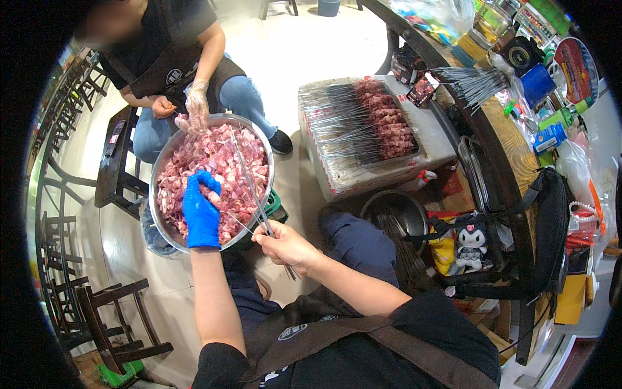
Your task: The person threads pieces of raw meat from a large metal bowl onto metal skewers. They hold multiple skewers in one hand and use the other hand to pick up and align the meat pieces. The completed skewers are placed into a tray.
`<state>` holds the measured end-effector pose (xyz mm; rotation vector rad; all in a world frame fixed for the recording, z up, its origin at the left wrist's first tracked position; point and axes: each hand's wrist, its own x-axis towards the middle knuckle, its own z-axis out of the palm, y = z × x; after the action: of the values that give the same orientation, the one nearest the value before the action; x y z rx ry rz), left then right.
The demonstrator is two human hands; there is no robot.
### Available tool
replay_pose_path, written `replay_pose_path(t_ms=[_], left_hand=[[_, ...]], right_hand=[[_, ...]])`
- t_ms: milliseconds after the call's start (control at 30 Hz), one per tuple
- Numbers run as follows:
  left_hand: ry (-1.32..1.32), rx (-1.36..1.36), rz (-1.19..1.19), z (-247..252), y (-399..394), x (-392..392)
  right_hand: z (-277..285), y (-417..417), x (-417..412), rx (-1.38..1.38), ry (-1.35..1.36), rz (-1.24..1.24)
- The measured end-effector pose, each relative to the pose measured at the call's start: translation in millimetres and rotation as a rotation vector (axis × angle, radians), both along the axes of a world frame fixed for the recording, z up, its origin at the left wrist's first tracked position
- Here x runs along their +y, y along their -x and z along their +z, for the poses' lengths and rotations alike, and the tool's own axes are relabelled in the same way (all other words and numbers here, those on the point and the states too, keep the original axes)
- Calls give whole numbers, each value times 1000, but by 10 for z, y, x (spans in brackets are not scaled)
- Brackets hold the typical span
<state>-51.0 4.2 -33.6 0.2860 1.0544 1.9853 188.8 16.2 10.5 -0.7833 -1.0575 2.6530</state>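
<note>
My left hand (pixel 202 214), in a blue glove, is closed around raw meat pieces (pixel 212 195) over a large steel bowl (pixel 156 224). Chopped raw meat (pixel 243 146) fills the bowl. Bare and at the bowl's near right rim, my right hand (pixel 284 245) grips several metal skewers (pixel 250 182). One thin skewer (pixel 238 220) reaches from these fingers toward the meat in my glove. Across the bowl, another person's gloved hand (pixel 197 107) holds a piece of meat, and their bare hand (pixel 163 107) holds a skewer.
To the right, a foam box (pixel 335 180) carries a tray of meat skewers (pixel 386 121). Below it stands a metal basin (pixel 376 199) with bare skewers (pixel 401 243). A cluttered wooden table (pixel 510 131) runs along the right. Dark wooden stools (pixel 116 160) stand at left.
</note>
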Motion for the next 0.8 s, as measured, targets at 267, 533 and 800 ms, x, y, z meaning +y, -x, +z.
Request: replay_pose_path(t_ms=[267,533,800], left_hand=[[-156,-369,-21,318,-340,50],[-536,-444,-291,172,-84,18],[661,2167,267,326,-244,-41]], right_hand=[[-101,52,-76,13,-6,-21],[-92,74,-85,56,32,61],[21,39,-112,-51,-60,91]])
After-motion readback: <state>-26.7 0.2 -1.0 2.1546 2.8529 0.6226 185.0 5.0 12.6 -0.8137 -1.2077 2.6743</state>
